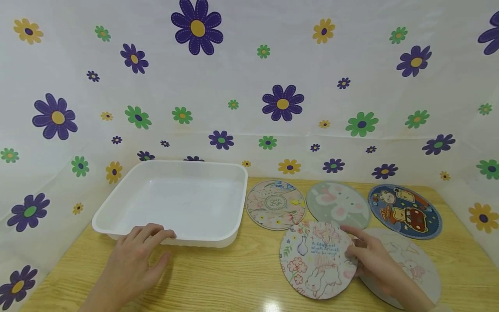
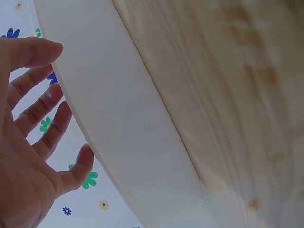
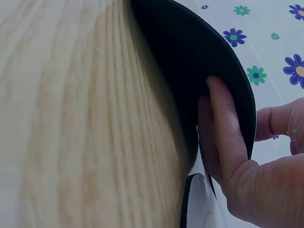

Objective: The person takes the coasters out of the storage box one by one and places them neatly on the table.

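Note:
My right hand (image 1: 372,258) pinches the right edge of a round mouse pad (image 1: 317,277) printed with flowers, blue writing and a white rabbit. In the right wrist view its black underside (image 3: 190,52) shows tilted up from the wood, with fingers beneath it. Partly under that hand lies a pale pad with a faint rabbit drawing (image 1: 422,273). My left hand (image 1: 134,260) rests its fingertips on the near rim of a white plastic tray (image 1: 230,238), thumb held apart below. The left wrist view shows the fingers spread loosely along the rim.
Behind the held pad lie a pink floral pad (image 1: 257,208), a grey-green rabbit pad (image 1: 358,210) and a dark blue cartoon pad (image 1: 429,208). Wood-grain table (image 1: 218,277) spans the front. A white flower-printed sheet (image 1: 234,73) rises at the back and sides.

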A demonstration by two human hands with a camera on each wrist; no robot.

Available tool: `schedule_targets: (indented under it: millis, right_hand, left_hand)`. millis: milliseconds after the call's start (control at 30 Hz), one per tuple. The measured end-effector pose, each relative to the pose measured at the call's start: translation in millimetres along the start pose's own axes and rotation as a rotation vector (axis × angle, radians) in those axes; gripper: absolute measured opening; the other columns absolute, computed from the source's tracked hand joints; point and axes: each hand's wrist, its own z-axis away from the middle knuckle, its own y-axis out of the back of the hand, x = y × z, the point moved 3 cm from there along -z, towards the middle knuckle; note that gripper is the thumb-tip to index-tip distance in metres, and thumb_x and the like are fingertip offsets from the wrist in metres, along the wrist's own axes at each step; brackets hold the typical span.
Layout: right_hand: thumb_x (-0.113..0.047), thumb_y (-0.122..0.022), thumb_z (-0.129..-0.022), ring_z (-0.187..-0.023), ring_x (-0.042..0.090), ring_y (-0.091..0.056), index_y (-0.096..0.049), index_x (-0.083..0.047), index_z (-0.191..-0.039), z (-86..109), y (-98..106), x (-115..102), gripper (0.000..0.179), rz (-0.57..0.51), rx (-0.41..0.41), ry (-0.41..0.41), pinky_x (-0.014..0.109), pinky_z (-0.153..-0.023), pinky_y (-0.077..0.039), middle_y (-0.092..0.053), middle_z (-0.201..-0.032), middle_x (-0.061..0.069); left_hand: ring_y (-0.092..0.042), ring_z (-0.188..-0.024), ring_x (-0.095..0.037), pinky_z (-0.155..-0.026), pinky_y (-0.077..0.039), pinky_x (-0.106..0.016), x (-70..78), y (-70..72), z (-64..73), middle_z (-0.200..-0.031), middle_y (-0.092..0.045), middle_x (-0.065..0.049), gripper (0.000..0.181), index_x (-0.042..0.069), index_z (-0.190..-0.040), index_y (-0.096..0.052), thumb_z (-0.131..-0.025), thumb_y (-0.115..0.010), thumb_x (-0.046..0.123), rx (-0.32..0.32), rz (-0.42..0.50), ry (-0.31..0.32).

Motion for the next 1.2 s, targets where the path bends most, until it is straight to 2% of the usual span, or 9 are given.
schedule_targets:
  millis: [333, 600, 800, 933, 1100, 1200]
  right_hand:
    - [-0.002, -0.052, -0.093, -0.089, 0.023, -0.071, -0.021, -0.004, -0.160, 3.3, 0, 9, 0.074, -0.021, -0.046, -0.029, 0.042, -0.071, -0.063, -0.053, -0.132, 0.023]
    - [-0.005, -0.056, -0.094, -0.093, 0.024, -0.072, -0.015, -0.003, -0.161, 6.1, 0, 14, 0.078, -0.053, -0.126, -0.011, 0.045, -0.075, -0.064, -0.059, -0.126, 0.017]
    - [-0.008, -0.056, -0.097, -0.096, 0.025, -0.072, -0.009, -0.002, -0.161, 8.4, 1, 13, 0.080, -0.060, -0.181, 0.008, 0.047, -0.077, -0.063, -0.056, -0.127, 0.019]
    - [-0.013, -0.056, -0.101, -0.094, 0.025, -0.071, -0.012, -0.001, -0.161, 10.6, 2, 7, 0.075, 0.032, -0.170, 0.003, 0.047, -0.076, -0.064, -0.056, -0.126, 0.023]
    - [-0.017, -0.056, -0.103, -0.089, 0.023, -0.066, -0.024, 0.000, -0.159, 12.1, 5, -1, 0.066, 0.204, -0.090, -0.009, 0.046, -0.071, -0.064, -0.056, -0.123, 0.025]
    - [-0.018, -0.056, -0.104, -0.091, 0.023, -0.066, -0.030, -0.002, -0.157, 13.8, 7, -4, 0.062, 0.236, -0.061, -0.024, 0.045, -0.071, -0.064, -0.056, -0.126, 0.026]
  left_hand:
    - [-0.062, -0.092, -0.024, -0.070, -0.049, -0.047, 0.4, 0.0, -0.1, -0.102, -0.067, 0.004, 0.036, 0.024, -0.105, -0.071, -0.072, -0.082, 0.018, -0.001, -0.001, 0.005]
    - [-0.062, -0.093, -0.024, -0.072, -0.050, -0.048, -0.1, -0.2, 1.2, -0.103, -0.067, 0.004, 0.036, 0.025, -0.106, -0.071, -0.073, -0.083, 0.018, -0.017, -0.001, 0.021]
    - [-0.062, -0.094, -0.024, -0.072, -0.049, -0.047, -0.6, -1.2, 0.9, -0.103, -0.067, 0.004, 0.037, 0.025, -0.107, -0.071, -0.072, -0.083, 0.018, -0.010, -0.002, 0.014]
    - [-0.062, -0.094, -0.024, -0.072, -0.048, -0.047, -0.9, -1.8, 0.8, -0.103, -0.067, 0.004, 0.037, 0.026, -0.107, -0.071, -0.073, -0.083, 0.018, -0.010, 0.001, 0.017]
    - [-0.062, -0.095, -0.024, -0.072, -0.047, -0.047, -1.1, -2.5, 0.6, -0.104, -0.067, 0.004, 0.037, 0.026, -0.107, -0.071, -0.073, -0.082, 0.018, -0.009, 0.004, 0.019]
    - [-0.062, -0.095, -0.024, -0.071, -0.048, -0.048, -1.1, -2.9, 0.3, -0.104, -0.067, 0.004, 0.036, 0.026, -0.107, -0.071, -0.073, -0.082, 0.018, -0.007, 0.005, 0.020]
